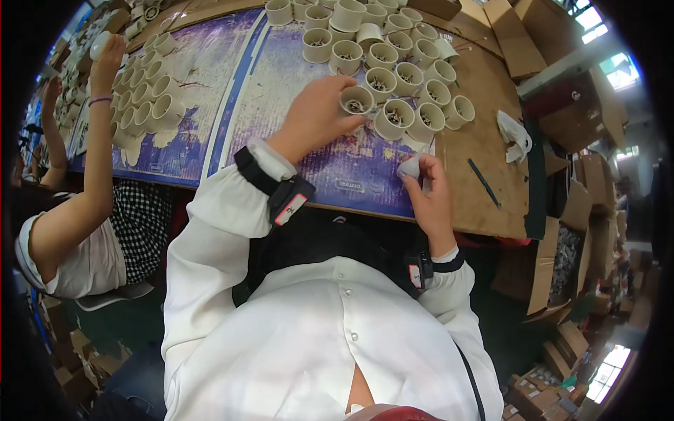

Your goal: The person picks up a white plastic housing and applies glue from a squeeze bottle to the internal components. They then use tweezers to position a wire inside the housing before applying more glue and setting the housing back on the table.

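My left hand [314,118] is closed round a short cream-white cylindrical cup [357,101], thumb and fingers at its side. Small metallic or wiry bits show inside that cup; their exact kind is too small to make out. Just right of it stand similar cups [394,119] in a cluster, many with the same bits in them. Near the table's front edge, my right hand [433,196] pinches a small white rounded piece [408,167], perhaps a dome or cap, partly hidden by the fingers.
The table [484,126] bears a worn purple printed sheet [281,63]. A dark pen-like stick [484,182] and crumpled white tissue [514,137] lie at the right. More cups [142,112] stand at the left, near a co-worker's raised arm [102,133]. Cardboard boxes [562,266] line the right.
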The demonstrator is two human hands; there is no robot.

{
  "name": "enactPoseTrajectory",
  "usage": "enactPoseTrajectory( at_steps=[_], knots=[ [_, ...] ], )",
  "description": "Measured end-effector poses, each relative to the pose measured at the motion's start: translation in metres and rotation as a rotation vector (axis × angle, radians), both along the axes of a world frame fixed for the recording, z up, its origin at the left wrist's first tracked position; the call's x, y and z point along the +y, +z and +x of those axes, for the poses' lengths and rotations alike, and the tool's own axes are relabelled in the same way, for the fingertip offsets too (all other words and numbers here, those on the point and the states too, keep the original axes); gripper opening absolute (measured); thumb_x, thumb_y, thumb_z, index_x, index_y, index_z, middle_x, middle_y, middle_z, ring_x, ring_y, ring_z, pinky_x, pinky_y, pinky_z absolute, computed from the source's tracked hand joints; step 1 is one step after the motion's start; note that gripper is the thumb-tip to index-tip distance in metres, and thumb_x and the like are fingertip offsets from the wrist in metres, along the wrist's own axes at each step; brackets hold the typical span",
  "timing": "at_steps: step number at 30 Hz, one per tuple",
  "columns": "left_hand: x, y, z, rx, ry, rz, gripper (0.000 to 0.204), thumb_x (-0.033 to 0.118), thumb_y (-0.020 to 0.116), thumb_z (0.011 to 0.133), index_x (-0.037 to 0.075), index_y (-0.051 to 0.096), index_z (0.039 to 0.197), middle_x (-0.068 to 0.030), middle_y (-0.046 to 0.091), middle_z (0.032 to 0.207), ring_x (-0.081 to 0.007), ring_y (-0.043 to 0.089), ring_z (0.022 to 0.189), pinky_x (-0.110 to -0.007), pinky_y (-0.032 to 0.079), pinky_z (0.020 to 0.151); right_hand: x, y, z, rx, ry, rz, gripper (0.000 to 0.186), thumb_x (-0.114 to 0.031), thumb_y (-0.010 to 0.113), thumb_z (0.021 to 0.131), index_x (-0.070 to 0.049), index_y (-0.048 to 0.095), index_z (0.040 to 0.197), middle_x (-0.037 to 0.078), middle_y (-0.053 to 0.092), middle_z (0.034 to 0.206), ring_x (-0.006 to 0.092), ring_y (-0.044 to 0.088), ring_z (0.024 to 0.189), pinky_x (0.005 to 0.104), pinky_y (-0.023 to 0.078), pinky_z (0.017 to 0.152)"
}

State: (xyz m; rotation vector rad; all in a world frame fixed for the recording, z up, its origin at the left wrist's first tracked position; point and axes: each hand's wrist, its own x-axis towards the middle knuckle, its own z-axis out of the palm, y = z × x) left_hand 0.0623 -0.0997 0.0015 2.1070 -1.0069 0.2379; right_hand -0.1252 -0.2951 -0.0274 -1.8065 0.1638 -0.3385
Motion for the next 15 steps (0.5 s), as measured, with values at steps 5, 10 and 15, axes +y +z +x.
enactPoseTrajectory(
  at_steps=[5, 10, 15],
  knots=[
    [0.049, 0.004, -0.021, 0.206, 0.008, -0.032, 0.062, 0.018, 0.082, 0.076, -0.003, 0.054, 0.127, -0.0166, 0.062, 0.123, -0.0289, 0.064, 0.108, -0.037, 0.051, 0.093, 0.011, 0.031, -0.014, -0.323, -0.196, -0.42, 0.039, 0.004, 0.067, 0.086, 0.0, 0.053, 0.122, 0.011, 0.063, 0.116, 0.0205, 0.06, 0.102, 0.0314, 0.047, 0.093],
    [0.08, -0.005, -0.051, 0.795, -0.101, -0.522, 0.057, 0.007, 0.077, 0.081, 0.001, 0.05, 0.132, -0.0085, 0.06, 0.123, -0.0189, 0.059, 0.114, -0.033, 0.047, 0.099, 0.025, 0.05, -0.019, -0.488, 0.25, -0.526, 0.043, 0.005, 0.068, 0.082, -0.003, 0.056, 0.122, 0.014, 0.06, 0.12, 0.0235, 0.062, 0.095, 0.031, 0.05, 0.083],
    [0.084, -0.014, -0.063, 0.904, -0.196, -0.559, 0.059, 0.0, 0.074, 0.082, 0.004, 0.046, 0.134, -0.0066, 0.056, 0.127, -0.0158, 0.055, 0.119, -0.031, 0.044, 0.104, 0.086, 0.048, 0.021, -0.222, 0.104, -0.209, 0.034, 0.002, 0.07, 0.082, -0.002, 0.063, 0.116, 0.012, 0.062, 0.117, 0.0237, 0.063, 0.092, 0.0318, 0.052, 0.076]
  ],
)
